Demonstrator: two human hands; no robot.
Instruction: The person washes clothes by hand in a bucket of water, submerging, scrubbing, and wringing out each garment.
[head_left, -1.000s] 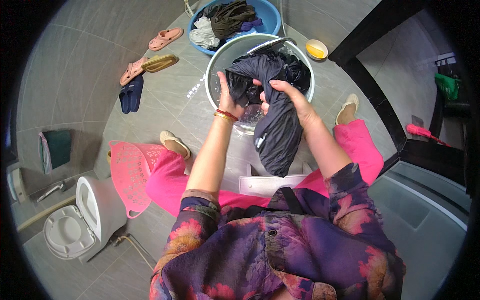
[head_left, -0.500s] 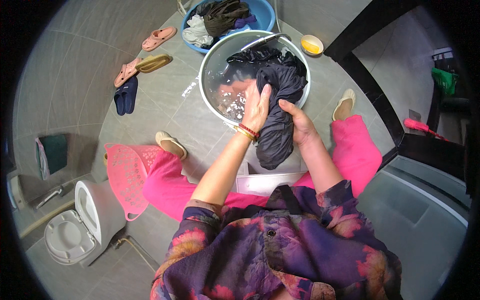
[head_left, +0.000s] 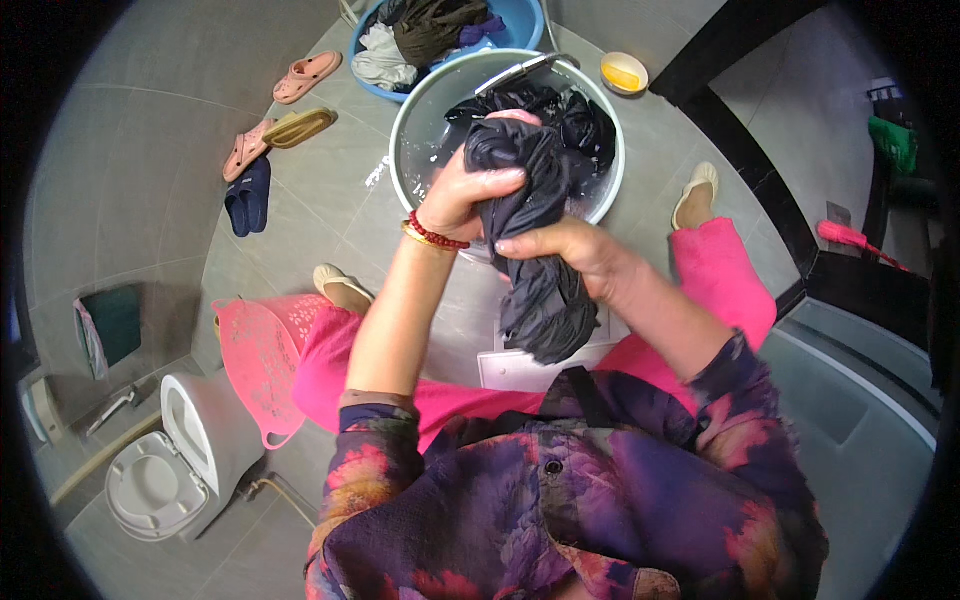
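Head view: dark cloth (head_left: 545, 310) is held over the near side of the bucket (head_left: 412, 130), wrapped by the fingers of left hand (head_left: 460, 195) (far end) and right hand (head_left: 585, 250) (mid-length); likely soft, water-heavy, slippery, best gripped by bunched folds.

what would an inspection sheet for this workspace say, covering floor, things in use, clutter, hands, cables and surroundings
Surface: grey tiled floor; whitish spots left of the round tub, nature unclear
Things in use: dark cloth, bunched, lower end hanging on the person's side of the tub; more dark garments inside it
Clutter: blue basin of clothes, pink clogs, tan slipper, navy slippers, pink basket, bowl with something yellow
Hands: left hand and right hand both closed around the dark cloth
Cables: nothing seen; thin hose beside the toilet
Surroundings: tiled wall, dark door frame
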